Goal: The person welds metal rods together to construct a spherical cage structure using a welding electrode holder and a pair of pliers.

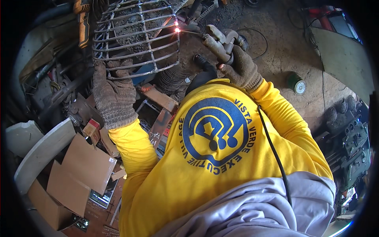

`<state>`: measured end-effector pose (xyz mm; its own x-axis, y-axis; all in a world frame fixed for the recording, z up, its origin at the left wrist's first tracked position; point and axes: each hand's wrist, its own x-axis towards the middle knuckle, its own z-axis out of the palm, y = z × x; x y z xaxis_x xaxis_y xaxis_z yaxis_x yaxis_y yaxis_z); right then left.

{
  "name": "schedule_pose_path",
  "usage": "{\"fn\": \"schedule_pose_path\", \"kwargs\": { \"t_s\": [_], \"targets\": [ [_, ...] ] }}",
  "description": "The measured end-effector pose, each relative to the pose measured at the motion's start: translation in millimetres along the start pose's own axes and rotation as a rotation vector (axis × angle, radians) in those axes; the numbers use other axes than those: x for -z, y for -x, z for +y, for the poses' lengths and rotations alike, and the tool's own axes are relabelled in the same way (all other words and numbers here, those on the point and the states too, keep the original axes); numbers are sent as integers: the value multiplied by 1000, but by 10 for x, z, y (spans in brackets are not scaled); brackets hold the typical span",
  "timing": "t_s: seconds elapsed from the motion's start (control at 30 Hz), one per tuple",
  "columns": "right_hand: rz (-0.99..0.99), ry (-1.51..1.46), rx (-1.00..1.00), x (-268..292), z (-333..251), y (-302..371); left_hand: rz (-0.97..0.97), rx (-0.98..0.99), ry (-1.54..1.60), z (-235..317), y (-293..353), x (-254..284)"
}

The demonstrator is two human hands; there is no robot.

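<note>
A curved grille of welded metal rods (151, 49) fills the upper left of the head view. My left hand (114, 96), in a brown knitted glove, is closed around its near lower edge. In my right hand (242, 70), gloved the same way, is a welding electrode holder (216, 47). A thin welding rod (192, 32) runs from the holder's jaws to the grille's right edge. At the rod's tip a bright orange-pink glow shows on the metal, with a second small glowing spot just above it.
A yellow and black power tool (83, 29) is at the upper left. Coiled wire (173, 81) lies below the grille. An opened cardboard box (81, 172) and scrap crowd the lower left. A green can (296, 83) stands on the floor to the right, near dark machinery (353, 154).
</note>
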<state>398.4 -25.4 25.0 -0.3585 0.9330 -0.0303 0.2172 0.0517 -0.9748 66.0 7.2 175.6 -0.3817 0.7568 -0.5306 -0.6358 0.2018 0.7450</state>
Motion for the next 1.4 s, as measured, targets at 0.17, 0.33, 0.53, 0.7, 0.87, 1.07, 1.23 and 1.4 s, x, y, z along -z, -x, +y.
{"fn": "schedule_pose_path", "kwargs": {
  "t_s": [0.17, 0.33, 0.53, 0.7, 0.87, 1.07, 1.23, 1.4],
  "targets": [
    [18, 25, 14, 4, -26, -9, 49, -30, -41, -25, 25, -52],
    [-14, 57, 22, 3, 5, -11, -64, 18, 34, -30, 25, -29],
    [-28, -33, 45, -28, -11, -50, -24, 50, 60, -1, -43, 106],
    [-55, 26, 163, 22, -107, -154, -175, 151, 173, 6, -129, 158],
    [-32, 68, 134, 3, -94, -109, -117, 143, 138, 27, -147, 192],
    [-57, -242, 51, -90, 87, -45, -224, 145, 111, -20, -56, 22],
    [141, 492, 351, -11, -68, -65, -632, 580, 176, 94, -85, 4],
    [85, 24, -10, 14, -4, 14, -247, -3, 103, -107, -5, -15]
  ]
}}
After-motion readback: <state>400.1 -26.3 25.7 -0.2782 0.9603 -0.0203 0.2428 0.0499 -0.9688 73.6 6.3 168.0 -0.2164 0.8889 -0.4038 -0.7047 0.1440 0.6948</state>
